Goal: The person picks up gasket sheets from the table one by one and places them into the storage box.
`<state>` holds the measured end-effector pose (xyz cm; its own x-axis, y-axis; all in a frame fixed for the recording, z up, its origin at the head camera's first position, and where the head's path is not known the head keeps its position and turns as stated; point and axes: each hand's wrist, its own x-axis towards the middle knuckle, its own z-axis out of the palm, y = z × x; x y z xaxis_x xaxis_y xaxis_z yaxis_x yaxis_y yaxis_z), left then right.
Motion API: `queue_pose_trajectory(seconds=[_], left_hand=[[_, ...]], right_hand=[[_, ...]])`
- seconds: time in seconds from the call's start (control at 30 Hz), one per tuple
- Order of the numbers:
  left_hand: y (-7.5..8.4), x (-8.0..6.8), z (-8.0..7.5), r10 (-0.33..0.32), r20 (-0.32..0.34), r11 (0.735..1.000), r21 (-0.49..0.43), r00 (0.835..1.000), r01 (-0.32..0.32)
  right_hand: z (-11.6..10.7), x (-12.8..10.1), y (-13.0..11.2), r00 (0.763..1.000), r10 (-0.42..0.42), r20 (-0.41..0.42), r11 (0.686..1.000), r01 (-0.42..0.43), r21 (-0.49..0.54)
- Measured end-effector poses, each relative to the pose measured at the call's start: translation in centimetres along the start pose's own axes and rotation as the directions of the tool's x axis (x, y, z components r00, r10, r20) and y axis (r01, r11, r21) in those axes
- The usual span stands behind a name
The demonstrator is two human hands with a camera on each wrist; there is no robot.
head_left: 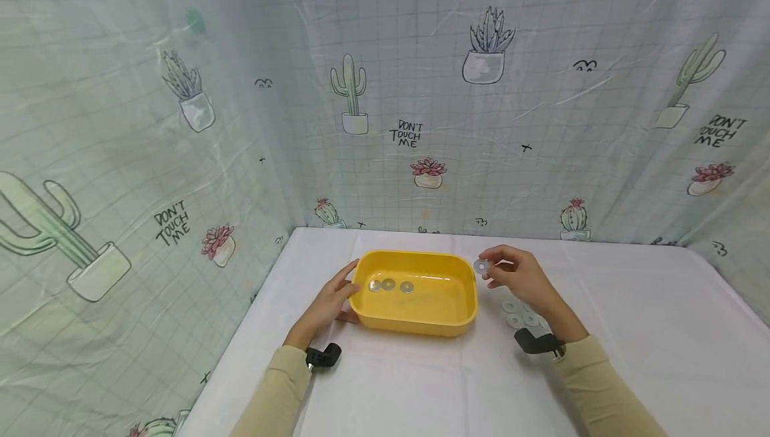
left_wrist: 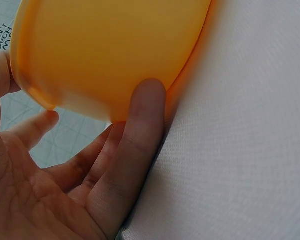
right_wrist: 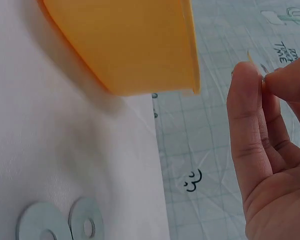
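The left hand (head_left: 327,302), fingers apart, grips the left end of the tray (head_left: 415,325). The right hand's (head_left: 519,275) fingers pinch one washer (head_left: 478,266) just beyond its right rim. Inside sit three washers (head_left: 386,284); loose washers (head_left: 527,319) lie right on the table (head_left: 391,383).

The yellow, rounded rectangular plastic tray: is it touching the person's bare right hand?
Apart. The right wrist view shows a plain gap, with the grey-green printed cloth between the right hand and the yellow tray.
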<state>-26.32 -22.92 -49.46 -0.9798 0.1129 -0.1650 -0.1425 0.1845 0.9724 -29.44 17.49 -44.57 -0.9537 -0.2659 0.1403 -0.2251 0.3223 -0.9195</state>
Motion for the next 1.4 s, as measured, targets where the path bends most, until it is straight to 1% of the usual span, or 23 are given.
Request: queue_pose_trajectory(seconds=[0.17,0.5,0.67,0.8,1.07,1.4], left_hand=[[-0.1,0.0,-0.1,-0.006,-0.001,1.000,0.007,1.000,0.006],[0.0,0.2,0.0,-0.010,-0.004,1.000,0.016,1.000,0.010],[-0.1,0.2,0.0,-0.009,0.000,1.000,0.007,1.000,0.009],[-0.1,0.3,0.0,-0.011,0.002,1.000,0.013,1.000,0.011],[-0.1,0.3,-0.2,-0.017,-0.003,0.999,0.040,1.000,0.017],[0.0,0.2,-0.1,-0.009,0.001,1.000,0.029,1.000,0.009]], right_hand=[[0.8,0.0,-0.5,1.000,0.018,0.014,1.000,-0.018,0.024],[2.0,0.0,-1.9,0.999,0.024,0.023,0.997,-0.026,0.072],[2.8,0.2,-2.6,0.999,0.042,0.027,0.996,-0.044,0.072],[3.6,0.5,-2.7,0.998,0.050,0.029,0.996,-0.052,0.075],[5.6,1.3,-2.5,0.993,0.113,0.028,0.990,-0.115,0.087],[7.5,1.9,-3.6,0.986,0.167,0.001,0.982,-0.166,0.094]])
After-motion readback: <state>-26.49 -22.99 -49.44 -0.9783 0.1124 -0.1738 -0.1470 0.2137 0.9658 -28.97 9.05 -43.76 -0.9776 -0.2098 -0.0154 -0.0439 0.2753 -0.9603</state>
